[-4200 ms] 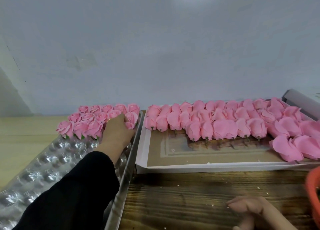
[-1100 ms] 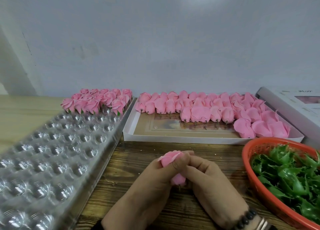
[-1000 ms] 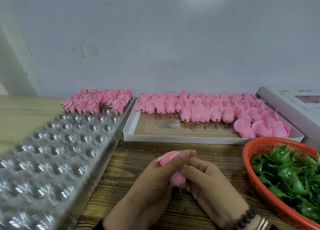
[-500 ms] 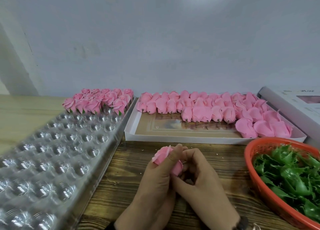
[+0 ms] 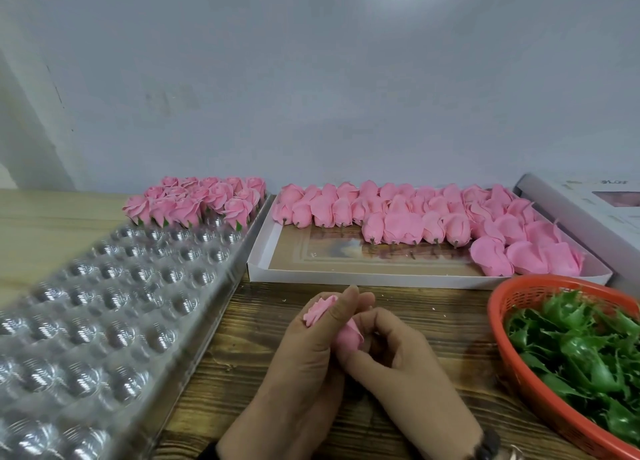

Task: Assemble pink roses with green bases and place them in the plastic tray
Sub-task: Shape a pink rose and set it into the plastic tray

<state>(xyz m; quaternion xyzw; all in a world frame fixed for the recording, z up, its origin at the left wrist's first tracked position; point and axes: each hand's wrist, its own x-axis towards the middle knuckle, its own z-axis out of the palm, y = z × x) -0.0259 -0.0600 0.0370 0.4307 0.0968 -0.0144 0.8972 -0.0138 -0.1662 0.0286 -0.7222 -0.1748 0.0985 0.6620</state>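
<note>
Spanning the whole view, the wooden desk (image 5: 242, 366) carries everything, its near part dark-grained and its far left part pale. On its left lies the clear plastic tray (image 5: 104, 314), a long sheet of round cups that runs from the near left corner away toward the wall; only its far end is filled, with finished roses (image 5: 197, 201) standing blossom-up and showing green at their feet. To the right of it sits a shallow white box (image 5: 346, 281) holding unassembled pink roses (image 5: 415, 210) lying on their sides, stems pointing toward the viewer. At the near right an orange basket (image 5: 512, 366) is heaped with green bases (image 5: 588, 352). In the middle, above the dark wood, both hands hold one pink rose (image 5: 348, 336): its long axis slants, petals up toward the far left and its narrow end down toward the near right. The left hand (image 5: 308, 366) grips it with fingers curled round the bloom and the thumb along its side. The right hand (image 5: 398, 366) has its fingers curled in, pinching the lower end.
</note>
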